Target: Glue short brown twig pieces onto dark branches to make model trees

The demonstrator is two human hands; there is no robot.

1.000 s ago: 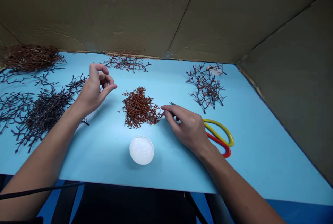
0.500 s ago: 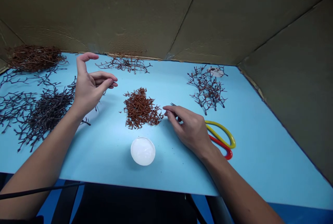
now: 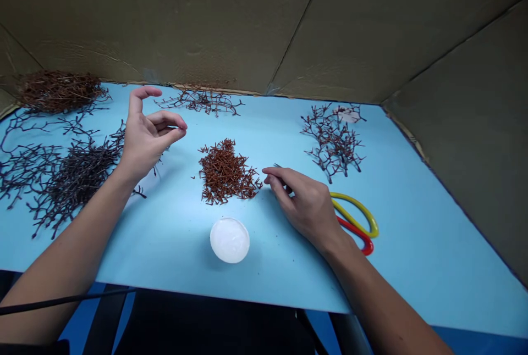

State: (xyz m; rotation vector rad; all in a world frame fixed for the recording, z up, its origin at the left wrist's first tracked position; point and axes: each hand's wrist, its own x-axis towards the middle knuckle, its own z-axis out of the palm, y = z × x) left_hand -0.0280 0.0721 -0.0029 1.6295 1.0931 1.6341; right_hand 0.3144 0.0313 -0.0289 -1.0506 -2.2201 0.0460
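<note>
My left hand (image 3: 148,143) hangs above the light-blue board, fingers curled and apart, holding nothing. It is nearest a heap of dark twiggy branches (image 3: 78,176). My right hand (image 3: 307,206) lies over a pair of scissors (image 3: 355,217), whose yellow and red loop handles show beyond the wrist. A thin dark blade tip (image 3: 276,166) pokes out past the fingers, and the rest of the blades is hidden. Whether the fingers grip the scissors I cannot tell. Between my hands sits a pile of short reddish-brown twig pieces (image 3: 226,173).
A round white disc (image 3: 230,240) lies near the front of the blue board (image 3: 280,278). Further branch heaps (image 3: 332,140) (image 3: 201,102) (image 3: 60,91) stand along the back and sides. Cardboard walls (image 3: 165,25) enclose the back and right. A black cable (image 3: 61,301) crosses my left forearm.
My left hand's fingers have opened from a tight curl, with the top finger raised. The whole scene has drifted slightly right in view, and my right hand stays over the scissors.
</note>
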